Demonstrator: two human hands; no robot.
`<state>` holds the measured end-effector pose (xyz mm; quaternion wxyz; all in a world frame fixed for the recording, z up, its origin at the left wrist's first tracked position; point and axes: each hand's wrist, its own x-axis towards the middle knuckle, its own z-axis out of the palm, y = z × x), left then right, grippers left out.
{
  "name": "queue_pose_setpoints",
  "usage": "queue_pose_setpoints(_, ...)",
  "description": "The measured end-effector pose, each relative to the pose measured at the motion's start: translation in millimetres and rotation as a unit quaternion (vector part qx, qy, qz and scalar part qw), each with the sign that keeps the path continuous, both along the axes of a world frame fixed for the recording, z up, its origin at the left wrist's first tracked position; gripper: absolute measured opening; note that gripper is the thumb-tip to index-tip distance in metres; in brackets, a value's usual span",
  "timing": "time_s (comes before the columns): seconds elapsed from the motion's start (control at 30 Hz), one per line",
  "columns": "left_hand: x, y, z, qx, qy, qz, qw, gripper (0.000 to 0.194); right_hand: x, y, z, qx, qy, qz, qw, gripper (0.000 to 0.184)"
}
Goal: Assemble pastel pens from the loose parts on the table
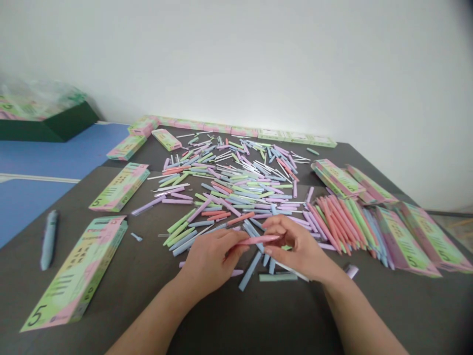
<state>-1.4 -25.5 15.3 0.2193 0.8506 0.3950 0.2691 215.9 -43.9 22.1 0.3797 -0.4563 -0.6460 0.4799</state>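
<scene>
Between my two hands, low over the table, is a pink pen (260, 239) lying nearly level. My left hand (214, 259) pinches its left end between thumb and forefinger. The right end sits in the fingertips of my right hand (295, 246), closed around it. Below and behind the hands spreads a heap of loose pen parts (240, 190), with barrels in blue, green, purple and coral and thin white refills among them. To the right of my right hand lies a dense row of pens (343, 222), sorted side by side. A green barrel (278, 277) rests just below the hands.
Printed pen boxes (77, 271) line the left side, and more boxes (410, 241) lie at the right. A row of boxes (229, 129) runs along the back edge by the wall. One thick blue pen (49, 239) lies far left. A dark green tray (55, 121) stands beyond.
</scene>
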Motion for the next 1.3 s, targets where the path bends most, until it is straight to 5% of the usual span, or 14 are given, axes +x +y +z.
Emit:
queue_pose_setpoints(0.13, -0.7, 1.4, -2.6, 0.006, -0.002, 0.005, 1.000, 0.017, 1.1, 1.5, 2.5, 0.038, -0.059, -0.039, 0.997, 0.012)
queue_pose_setpoints(0.53, 1.2, 0.6, -5.3, 0.054, 0.010, -0.005, 0.998, 0.017, -2.4, 3.9, -8.9, -0.024, -0.087, -0.035, 0.995, 0.045)
queue_pose_setpoints(0.87, -1.6, 4.2, -7.5, 0.065, 0.015, 0.010, 0.998, 0.016, 1.9, 4.0, -3.6, 0.074, -0.086, -0.060, 0.992, 0.008)
queue_pose_setpoints(1.2, -1.9, 2.5, -11.4, 0.068, 0.073, 0.022, 0.995, 0.019, 0.9, 7.2, -12.2, 0.005, -0.131, -0.023, 0.991, 0.044)
queue_pose_setpoints(1.3, -2.5, 3.0, -10.9, 0.068, 0.076, 0.019, 0.995, 0.015, 0.9, 6.4, -11.1, 0.019, -0.131, -0.017, 0.991, 0.034)
